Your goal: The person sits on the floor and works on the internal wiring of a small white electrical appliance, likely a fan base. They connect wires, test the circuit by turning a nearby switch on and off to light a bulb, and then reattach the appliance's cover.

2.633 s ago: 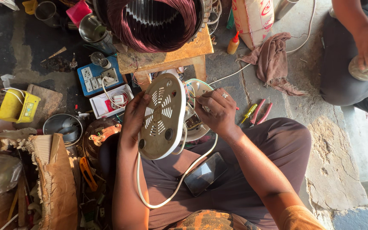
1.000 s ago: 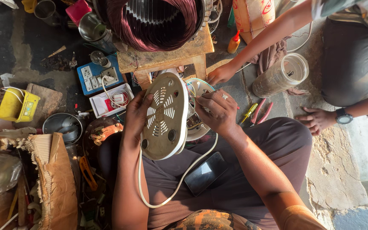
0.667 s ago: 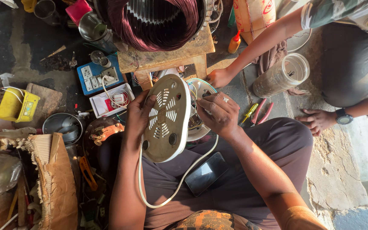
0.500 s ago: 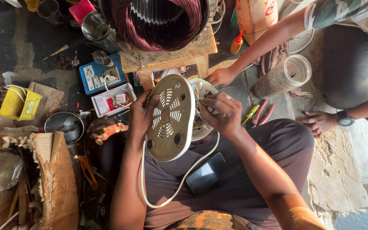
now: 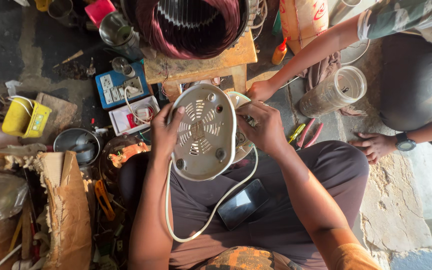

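Note:
My left hand [image 5: 165, 132] grips the left edge of a round cream appliance base [image 5: 203, 135] with vent slots, held tilted over my lap. My right hand [image 5: 265, 126] is closed on the appliance's other half [image 5: 240, 145] behind that base, fingers pinched at its rim. A white cord [image 5: 211, 216] loops from the base down across my lap. A dark phone [image 5: 242, 204] lies on my thigh.
Another person sits at the right: one hand [image 5: 261, 90] reaches under the wooden stool [image 5: 196, 64], the other hand [image 5: 376, 146] rests on the floor. A clear plastic jar [image 5: 333, 92] lies near them. A copper-wound stator [image 5: 191, 22] sits on the stool. Switchboard [image 5: 120, 89], yellow box [image 5: 25, 118], pliers [image 5: 306, 134] lie around.
The other person leaned in, set the clear jar on the floor and reached a hand under the stool. I tilted the cream base slightly; both my hands kept their hold.

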